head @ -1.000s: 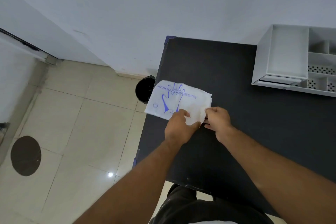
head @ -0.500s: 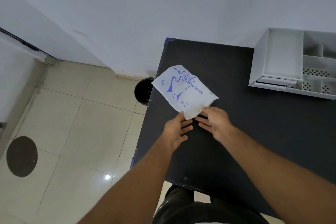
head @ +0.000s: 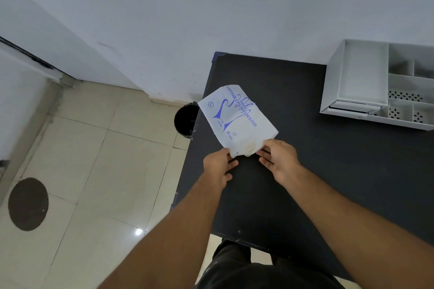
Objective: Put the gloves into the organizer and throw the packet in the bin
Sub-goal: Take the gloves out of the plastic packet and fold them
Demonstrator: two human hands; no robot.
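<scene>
The packet (head: 237, 119) of gloves lies flat on the black table (head: 305, 159), close to the table's left edge. It is white with blue writing and a blue drawing of a glove. Its near end looks crumpled, and both hands meet it there.

The left hand (head: 217, 168) touches the near left corner with its fingertips, and its fingers are loosely spread, not wrapped around anything. The right hand (head: 278, 159) pinches the near right corner between thumb and fingers. I think the hands are placed like this to pull the packet's mouth open, so the gloves can come out. No gloves show outside the packet yet.

The organizer (head: 385, 87) is a white box with many little rooms. It sits at the far right of the table, well apart from the packet, and the rooms I can see look bare. The bin (head: 185, 119) is black and round. It stands on the floor just beside the table's left edge, near the packet, so a toss should be easy.

The floor (head: 94, 171) has pale shiny tiles with a dark round patch (head: 28, 204) at the near left. A plain white wall (head: 211, 19) stands behind the table.
</scene>
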